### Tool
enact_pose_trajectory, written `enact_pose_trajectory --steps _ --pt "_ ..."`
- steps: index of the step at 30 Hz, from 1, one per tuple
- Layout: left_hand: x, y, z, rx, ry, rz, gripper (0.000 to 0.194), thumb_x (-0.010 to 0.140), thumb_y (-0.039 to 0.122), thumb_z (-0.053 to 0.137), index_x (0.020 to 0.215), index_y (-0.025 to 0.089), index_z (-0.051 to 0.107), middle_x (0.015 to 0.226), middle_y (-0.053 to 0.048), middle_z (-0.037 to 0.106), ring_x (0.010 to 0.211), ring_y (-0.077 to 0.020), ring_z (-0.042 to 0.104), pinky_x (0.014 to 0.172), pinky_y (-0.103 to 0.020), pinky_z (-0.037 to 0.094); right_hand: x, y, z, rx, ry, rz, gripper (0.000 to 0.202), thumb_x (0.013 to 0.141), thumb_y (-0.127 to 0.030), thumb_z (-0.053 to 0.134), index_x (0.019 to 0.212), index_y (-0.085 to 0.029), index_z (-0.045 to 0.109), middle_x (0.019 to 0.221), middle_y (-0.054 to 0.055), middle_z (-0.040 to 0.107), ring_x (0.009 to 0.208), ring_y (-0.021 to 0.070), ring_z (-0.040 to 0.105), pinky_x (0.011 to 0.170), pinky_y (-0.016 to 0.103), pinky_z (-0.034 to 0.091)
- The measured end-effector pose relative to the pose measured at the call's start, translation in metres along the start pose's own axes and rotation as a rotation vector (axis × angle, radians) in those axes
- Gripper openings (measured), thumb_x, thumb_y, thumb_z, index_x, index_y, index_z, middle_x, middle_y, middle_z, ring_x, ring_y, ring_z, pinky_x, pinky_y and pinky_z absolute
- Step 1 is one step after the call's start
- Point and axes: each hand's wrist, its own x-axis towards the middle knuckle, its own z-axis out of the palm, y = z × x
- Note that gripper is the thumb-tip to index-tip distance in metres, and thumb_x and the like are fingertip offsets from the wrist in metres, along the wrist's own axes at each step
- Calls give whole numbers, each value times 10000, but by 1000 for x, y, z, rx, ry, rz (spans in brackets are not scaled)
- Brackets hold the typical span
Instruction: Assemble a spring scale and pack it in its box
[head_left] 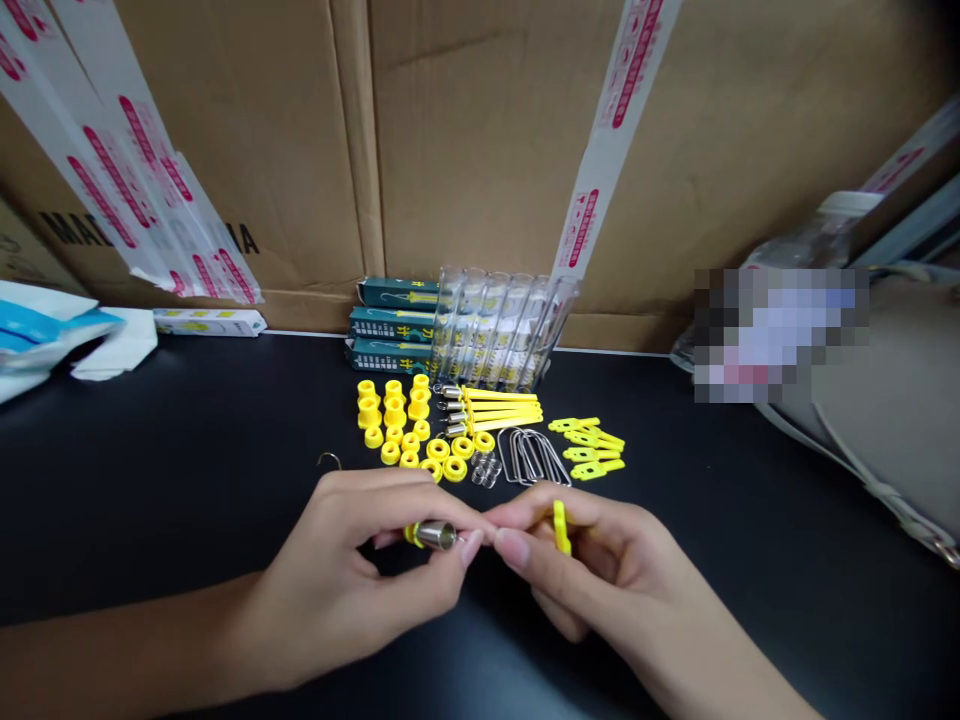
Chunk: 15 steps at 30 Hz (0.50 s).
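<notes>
My left hand (390,560) is closed around a metal coil spring (436,535) with a yellow fitting at one end, its open end pointing right. A brass-coloured hook (328,460) shows just above that hand. My right hand (585,560) is closed, with a yellow plastic piece (560,528) sticking up between its fingers. Thumbs and index fingertips of both hands meet at the spring's end wire; what they pinch there is mostly hidden. Beyond them lie yellow caps (394,412), yellow rings (454,468), small metal rings (486,469) and bent wire handles (534,456).
Yellow strips with springs (499,408) and flat yellow tabs (589,446) lie farther back. Clear tubes (499,325) lean against green boxes (394,325) before a large cardboard box (465,150). A plastic bottle (810,235) and grey bag (892,400) stand right; a blue-white packet (52,330) lies left.
</notes>
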Motion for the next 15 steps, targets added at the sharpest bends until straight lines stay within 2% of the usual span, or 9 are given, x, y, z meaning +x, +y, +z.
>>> enact_pose_trajectory --steps 6,15 --pt "1 -1 -2 -65 -44 -9 150 824 105 648 779 200 754 592 57 679 489 -58 541 464 -169 364 -1 -3 -1 41 -44 99 401 828 -540 761 871 -144 713 514 -100 375 455 46 256 450 237 159" --pt "-3 -3 -1 -189 -78 -32 200 812 51 612 737 197 727 631 41 729 551 -86 634 530 -214 420 -1 -3 -2 66 -110 127 396 860 -531 736 808 -145 669 491 -91 385 436 42 270 445 243 119"
